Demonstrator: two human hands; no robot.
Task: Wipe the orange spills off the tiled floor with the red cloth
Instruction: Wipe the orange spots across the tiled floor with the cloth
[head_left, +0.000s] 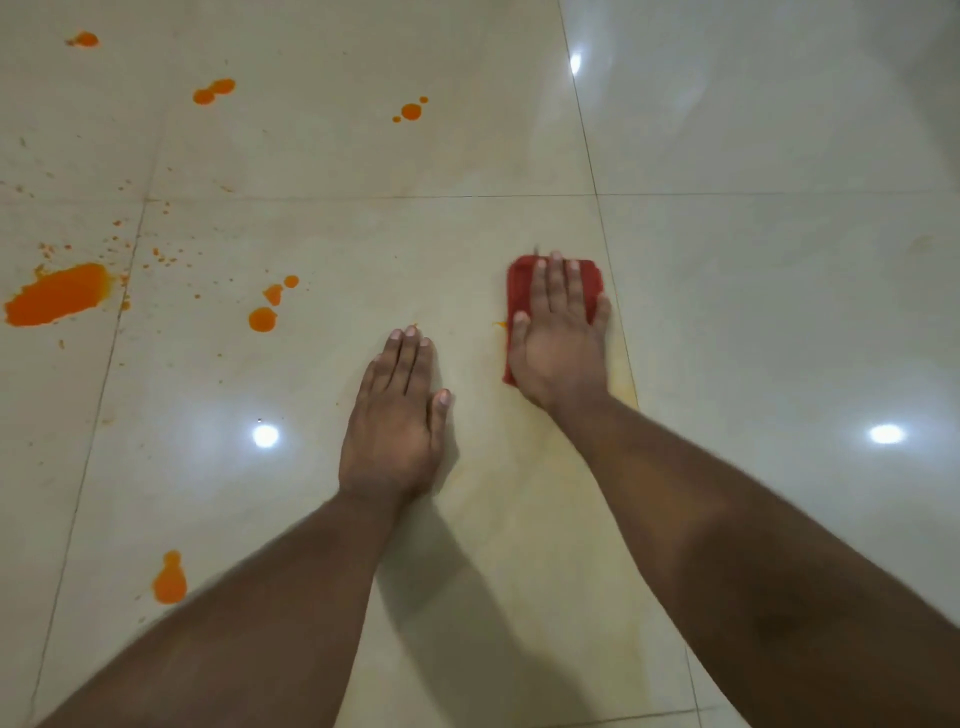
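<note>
My right hand (558, 332) lies flat, palm down, on the folded red cloth (519, 283) and presses it against the cream tiled floor (363, 234). To its left, my left hand (397, 415) rests flat on the bare tile with fingers together, holding nothing. A large orange spill (57, 295) lies at the far left. Smaller orange drops (262, 318) sit left of my left hand, and another blob (170, 579) is near my left forearm. More drops (410, 111) lie farther away, and a thin orange trace (500, 325) shows at the cloth's left edge.
Fine orange specks (161, 254) scatter across the left tiles. A faint yellowish smear (618, 379) stains the tile around and below the cloth. Dark grout lines (597, 208) cross the glossy floor, which reflects ceiling lights (885, 434).
</note>
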